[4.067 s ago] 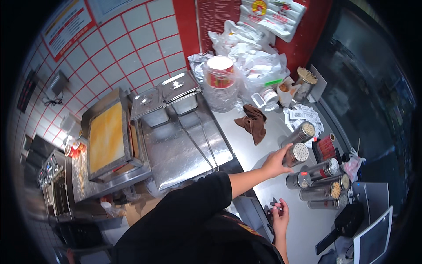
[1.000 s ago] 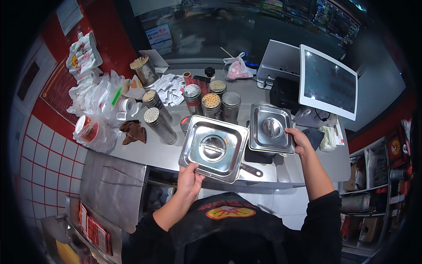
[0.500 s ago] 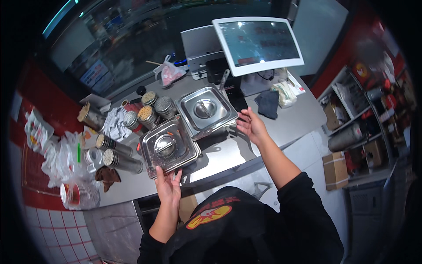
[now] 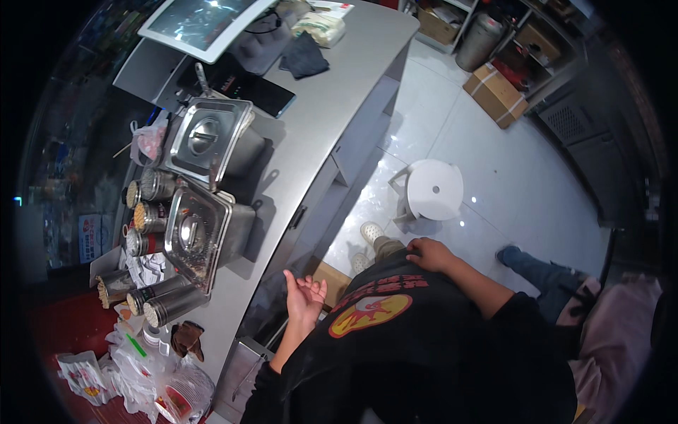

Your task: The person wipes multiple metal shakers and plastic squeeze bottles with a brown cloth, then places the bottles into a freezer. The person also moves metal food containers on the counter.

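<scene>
Palm up beside the counter's front edge, my left hand (image 4: 305, 302) is empty, its fingers apart and slightly bent. My right hand (image 4: 428, 256) lies loosely against the front of my black apron (image 4: 385, 286), with its fingers apart and nothing visible in them. Nearest my left hand on the counter stands a deep steel food pan with a lid (image 4: 189, 237), its lid spotted with bits of food. Another lidded steel pan (image 4: 205, 138) stands beyond it, with a handle sticking up behind. Both lids are on, so the contents are hidden.
Steel canisters of sticks (image 4: 169, 305) and steel-topped jars (image 4: 150, 217) line the counter's (image 4: 311, 120) far side. Plastic bags (image 4: 134, 364) and stacked cups (image 4: 185, 389) sit at its near end. A white stool (image 4: 434, 189) stands on the floor; another person (image 4: 614, 339) is at right.
The view has swung right, toward the floor. My left hand has come away from the nearer pan; my right hand has drawn back from the farther pan to my apron.
</scene>
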### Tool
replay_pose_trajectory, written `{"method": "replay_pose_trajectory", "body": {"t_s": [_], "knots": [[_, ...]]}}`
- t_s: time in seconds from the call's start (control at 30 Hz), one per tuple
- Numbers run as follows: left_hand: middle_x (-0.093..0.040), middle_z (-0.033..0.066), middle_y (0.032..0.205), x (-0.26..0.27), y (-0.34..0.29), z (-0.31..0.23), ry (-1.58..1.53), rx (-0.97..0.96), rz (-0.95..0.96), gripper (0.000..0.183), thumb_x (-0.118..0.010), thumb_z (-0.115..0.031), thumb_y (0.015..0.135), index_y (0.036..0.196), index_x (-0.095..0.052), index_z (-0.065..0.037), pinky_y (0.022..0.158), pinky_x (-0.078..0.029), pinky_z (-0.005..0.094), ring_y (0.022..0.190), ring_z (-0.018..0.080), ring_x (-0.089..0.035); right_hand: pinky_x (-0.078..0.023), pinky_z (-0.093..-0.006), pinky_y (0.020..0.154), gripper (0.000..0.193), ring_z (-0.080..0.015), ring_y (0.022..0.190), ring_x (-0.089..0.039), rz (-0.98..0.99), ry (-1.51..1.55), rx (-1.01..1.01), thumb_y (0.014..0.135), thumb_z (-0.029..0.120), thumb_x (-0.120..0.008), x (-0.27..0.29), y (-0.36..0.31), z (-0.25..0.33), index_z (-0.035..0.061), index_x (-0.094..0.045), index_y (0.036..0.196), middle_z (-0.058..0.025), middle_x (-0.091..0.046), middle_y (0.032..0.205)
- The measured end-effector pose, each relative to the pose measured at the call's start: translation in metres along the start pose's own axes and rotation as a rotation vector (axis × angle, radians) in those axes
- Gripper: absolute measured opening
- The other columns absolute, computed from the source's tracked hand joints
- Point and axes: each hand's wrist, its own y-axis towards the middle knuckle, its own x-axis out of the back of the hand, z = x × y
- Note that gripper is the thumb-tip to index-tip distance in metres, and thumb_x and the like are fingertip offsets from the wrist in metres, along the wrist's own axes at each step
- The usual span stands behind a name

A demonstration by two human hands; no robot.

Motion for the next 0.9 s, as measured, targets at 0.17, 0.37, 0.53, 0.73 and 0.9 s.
{"method": "replay_pose_trajectory", "body": {"t_s": [0.17, 0.37, 0.53, 0.73, 0.9], "knots": [[-0.059, 0.0026, 0.092, -0.032, 0.016, 0.019, 0.391, 0.023, 0.036, 0.04, -0.062, -0.036, 0.085, 0.058, -0.042, -0.015, 0.087, -0.044, 0.0409, 0.081, 0.0183, -0.051, -0.046, -0.0385, 0.082, 0.032, -0.0325, 0.095, -0.058, -0.041, 0.169, -0.137, 0.08, 0.03, -0.063, -0.004, -0.057, -0.028, 0.0069, -0.06, 0.102, -0.0157, -0.062, 0.102], [-0.05, 0.0078, 0.112, -0.073, 0.005, 0.051, 0.432, 0.061, 0.219, 0.06, -0.06, -0.011, 0.074, 0.128, -0.036, -0.021, 0.096, -0.038, 0.0504, 0.103, 0.0275, -0.046, -0.046, -0.0366, 0.084, 0.036, -0.0295, 0.096, -0.059, -0.142, 0.327, -0.174, 0.081, 0.031, -0.062, -0.009, -0.078, -0.077, 0.0084, -0.059, 0.109, -0.0138, -0.061, 0.105], [-0.049, 0.008, 0.112, -0.092, 0.006, 0.104, 0.383, -0.074, -0.096, 0.056, -0.048, -0.004, 0.074, 0.127, -0.037, -0.017, 0.097, -0.036, 0.05, 0.1, 0.028, -0.046, -0.046, -0.0358, 0.084, 0.038, -0.0266, 0.096, -0.06, -0.154, 0.391, -0.128, 0.082, 0.032, -0.061, 0.011, -0.103, -0.142, 0.0074, -0.057, 0.111, -0.014, -0.059, 0.109], [-0.05, 0.0071, 0.099, -0.145, -0.005, 0.255, 0.444, -0.009, 0.008, 0.008, -0.046, -0.007, 0.066, 0.062, -0.042, -0.013, 0.1, -0.03, 0.0511, 0.102, 0.0285, -0.041, -0.049, -0.0352, 0.08, 0.038, -0.0276, 0.088, -0.061, -0.336, 0.472, -0.201, 0.082, 0.031, -0.062, 0.064, -0.194, -0.267, 0.0058, -0.059, 0.109, -0.0148, -0.061, 0.104], [-0.047, 0.0057, 0.081, -0.24, -0.019, 0.371, 0.59, 0.162, 0.204, 0.015, -0.041, -0.015, 0.064, 0.051, -0.034, -0.014, 0.091, -0.036, 0.0561, 0.079, 0.0247, -0.04, -0.05, -0.0355, 0.077, 0.035, -0.0271, 0.087, -0.062, -0.568, 0.303, -0.391, 0.081, 0.031, -0.063, 0.111, -0.286, -0.365, 0.0081, -0.059, 0.107, -0.0142, -0.062, 0.104]]}}
